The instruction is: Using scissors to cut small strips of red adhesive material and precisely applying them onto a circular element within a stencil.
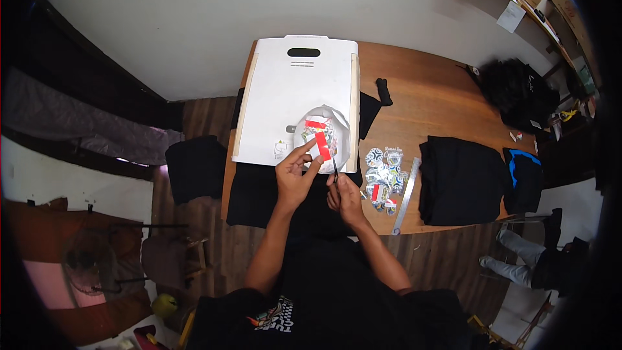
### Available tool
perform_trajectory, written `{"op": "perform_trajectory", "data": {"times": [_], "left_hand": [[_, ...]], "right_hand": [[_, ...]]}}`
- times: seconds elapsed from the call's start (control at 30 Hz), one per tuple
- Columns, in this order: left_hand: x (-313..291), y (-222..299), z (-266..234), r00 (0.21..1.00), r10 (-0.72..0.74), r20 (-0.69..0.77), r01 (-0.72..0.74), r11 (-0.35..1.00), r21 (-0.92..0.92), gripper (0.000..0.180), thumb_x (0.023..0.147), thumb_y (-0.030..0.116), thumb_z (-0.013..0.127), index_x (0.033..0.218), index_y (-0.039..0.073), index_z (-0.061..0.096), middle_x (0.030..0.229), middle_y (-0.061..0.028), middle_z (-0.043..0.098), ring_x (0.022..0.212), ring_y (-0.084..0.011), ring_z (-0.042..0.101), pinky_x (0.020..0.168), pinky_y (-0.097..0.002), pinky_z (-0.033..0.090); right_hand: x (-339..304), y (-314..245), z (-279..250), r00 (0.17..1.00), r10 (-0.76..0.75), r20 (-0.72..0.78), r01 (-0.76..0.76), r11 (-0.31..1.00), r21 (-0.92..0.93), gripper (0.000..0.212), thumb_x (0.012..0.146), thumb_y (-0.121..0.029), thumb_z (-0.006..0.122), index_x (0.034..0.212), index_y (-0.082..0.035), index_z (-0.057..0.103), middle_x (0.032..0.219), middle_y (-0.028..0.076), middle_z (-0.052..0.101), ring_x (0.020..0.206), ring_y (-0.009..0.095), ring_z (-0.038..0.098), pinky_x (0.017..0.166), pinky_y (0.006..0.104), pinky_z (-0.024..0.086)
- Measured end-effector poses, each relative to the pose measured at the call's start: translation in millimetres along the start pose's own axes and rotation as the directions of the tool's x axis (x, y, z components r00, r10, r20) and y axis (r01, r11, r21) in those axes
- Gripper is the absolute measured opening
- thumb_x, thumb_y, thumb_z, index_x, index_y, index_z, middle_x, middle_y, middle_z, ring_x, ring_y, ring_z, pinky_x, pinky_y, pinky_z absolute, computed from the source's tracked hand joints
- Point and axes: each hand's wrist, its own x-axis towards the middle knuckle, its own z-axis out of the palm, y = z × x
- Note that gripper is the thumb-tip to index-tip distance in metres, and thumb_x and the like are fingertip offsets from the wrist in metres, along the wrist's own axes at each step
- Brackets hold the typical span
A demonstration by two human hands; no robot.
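– Pinching what with the left hand [297,176]?
– A white printed sheet [341,142] with a red patch [322,146], mid-frame, over the white board [285,94], apparently for steadiness.
– And with the right hand [345,198]?
– Gripping a slim dark tool [336,170], perhaps scissors, at the sheet's lower right, probably for close control.

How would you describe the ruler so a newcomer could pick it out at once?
On the wooden table, look right of the large white panel. Between the patterned cut-outs and the folded black cloth lies the ruler. Unlike those neighbours, it is one long, narrow, silvery strip.
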Motion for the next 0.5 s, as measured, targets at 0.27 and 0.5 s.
{"op": "perform_trajectory", "data": {"times": [0.27,0.5], "left_hand": [[-1,-14,-35,1.000,-0.022,0.008,0.021,0.997,0.080,0.045,0.090,-0.004,0.070,0.133,-0.007,0.058,0.086,-0.0019,0.065,0.080,-0.0048,0.059,0.077,-0.0197,0.047],[-9,-13,-47,0.994,-0.094,0.051,0.090,0.992,0.086,0.044,0.090,-0.006,0.070,0.132,-0.006,0.059,0.087,-0.0013,0.064,0.080,-0.0044,0.057,0.077,-0.0193,0.046]], "right_hand": [[43,0,-65,0.881,-0.277,-0.383,0.053,0.864,-0.501,0.042,0.110,-0.038,0.036,0.101,-0.003,0.057,0.089,0.007,0.058,0.084,0.013,0.056,0.080,0.0287,0.047],[82,17,-81,0.886,-0.234,-0.401,-0.011,0.853,-0.521,0.049,0.110,-0.038,0.034,0.134,0.001,0.051,0.116,0.009,0.060,0.108,0.015,0.054,0.099,0.0301,0.042]]}}
